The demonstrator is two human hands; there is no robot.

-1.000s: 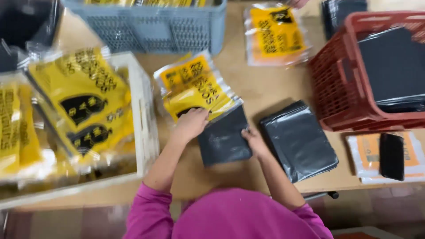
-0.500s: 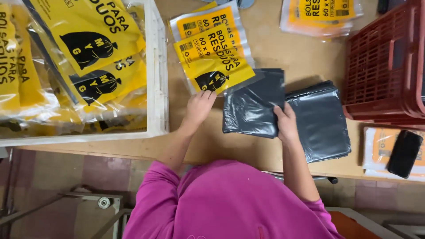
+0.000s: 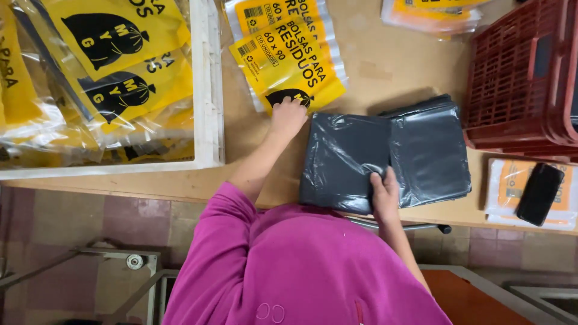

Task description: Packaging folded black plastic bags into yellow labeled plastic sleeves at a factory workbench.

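A folded dark grey plastic bag (image 3: 340,159) lies flat near the table's front edge. My right hand (image 3: 385,194) presses on its lower right corner, fingers closed over the fold. My left hand (image 3: 287,117) rests at the bag's upper left corner, touching the bottom edge of a clear sleeve with a yellow printed card (image 3: 289,57). A stack of more folded grey bags (image 3: 430,147) sits just right of the one under my hands, partly overlapped by it.
A white tray (image 3: 208,90) full of yellow packaged bags stands at the left. A red plastic crate (image 3: 521,78) is at the right. A black phone (image 3: 539,194) lies on an orange packet at the lower right. More yellow packets (image 3: 430,15) lie at the far edge.
The view has shifted toward the table's near edge. My left hand has moved up to the yellow sleeve's edge, and my right hand has slid down to the grey bag's lower corner.
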